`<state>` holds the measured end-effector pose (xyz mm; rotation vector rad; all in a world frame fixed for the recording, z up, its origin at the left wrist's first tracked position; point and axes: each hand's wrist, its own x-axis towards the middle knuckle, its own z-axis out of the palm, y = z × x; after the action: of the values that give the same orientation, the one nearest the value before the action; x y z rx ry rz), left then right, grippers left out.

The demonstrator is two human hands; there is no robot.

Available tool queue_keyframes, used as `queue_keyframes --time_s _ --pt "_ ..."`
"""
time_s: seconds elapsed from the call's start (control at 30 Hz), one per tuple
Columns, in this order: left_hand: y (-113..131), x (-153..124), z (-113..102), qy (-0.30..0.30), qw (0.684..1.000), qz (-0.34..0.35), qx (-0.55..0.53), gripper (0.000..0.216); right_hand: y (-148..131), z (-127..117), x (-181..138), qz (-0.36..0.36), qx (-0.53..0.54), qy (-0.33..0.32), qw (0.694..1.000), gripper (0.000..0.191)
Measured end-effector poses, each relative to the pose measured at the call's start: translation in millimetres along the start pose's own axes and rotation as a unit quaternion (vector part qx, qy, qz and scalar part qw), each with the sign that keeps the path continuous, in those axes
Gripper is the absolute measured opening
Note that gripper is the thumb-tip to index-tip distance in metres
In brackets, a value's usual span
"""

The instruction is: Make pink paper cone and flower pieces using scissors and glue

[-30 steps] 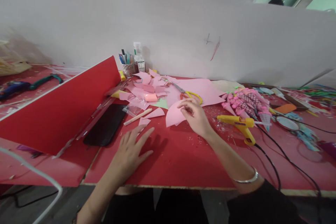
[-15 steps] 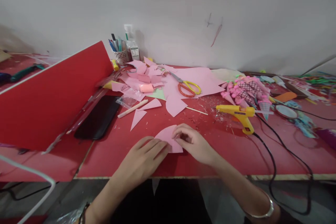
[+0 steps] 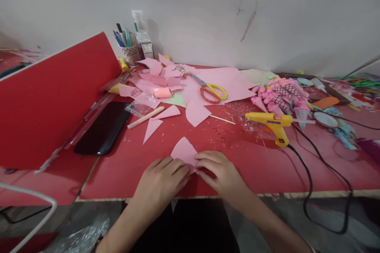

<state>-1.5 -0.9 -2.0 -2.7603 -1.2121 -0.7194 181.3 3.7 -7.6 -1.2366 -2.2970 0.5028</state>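
A fan-shaped piece of pink paper [image 3: 183, 151] lies on the red tabletop close to the front edge, between both hands. My left hand [image 3: 162, 178] has its fingers closed on the lower left part of the paper. From the other side, my right hand [image 3: 219, 176] pinches the paper's lower right edge with thumb and fingers. The fingers hide the paper's near corner. Beyond the hands lie another pink paper piece [image 3: 197, 113] and narrow pink offcuts [image 3: 153, 129]. Scissors [image 3: 211, 90] with a yellow and a red handle rest on a large pink sheet [image 3: 230, 77].
A yellow glue gun [image 3: 270, 120] with a black cord stands at the right, near a pile of small pink cones [image 3: 282, 97]. On the left are a black phone [image 3: 103, 128] and a leaning red board [image 3: 59, 102]. A pen cup [image 3: 129, 51] stands at the back.
The pink paper has turned, its pointed end now facing away. My right hand has moved down to the near edge beside my left fingers. The camera view has shifted slightly.
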Motion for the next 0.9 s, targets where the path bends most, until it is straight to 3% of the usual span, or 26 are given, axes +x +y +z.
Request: queue_keyframes --time_s 0.3,0.63,0.9 --pt "-10.7 -3.5 -0.4 0.003 0.993 -0.074 -0.091 0.035 -0.3 -5.8 2.5 0.059 0.022 0.040 0.997 0.010" --pt "-11.1 0.1 6.7 -0.021 0.985 -0.138 -0.104 0.021 -1.2 -8.0 0.5 0.067 0.024 0.039 0.997 0.011" --pt "-11.8 5.8 6.4 -0.099 0.976 -0.183 -0.062 0.014 -2.6 -0.9 1.8 0.093 0.008 0.064 0.994 0.012"
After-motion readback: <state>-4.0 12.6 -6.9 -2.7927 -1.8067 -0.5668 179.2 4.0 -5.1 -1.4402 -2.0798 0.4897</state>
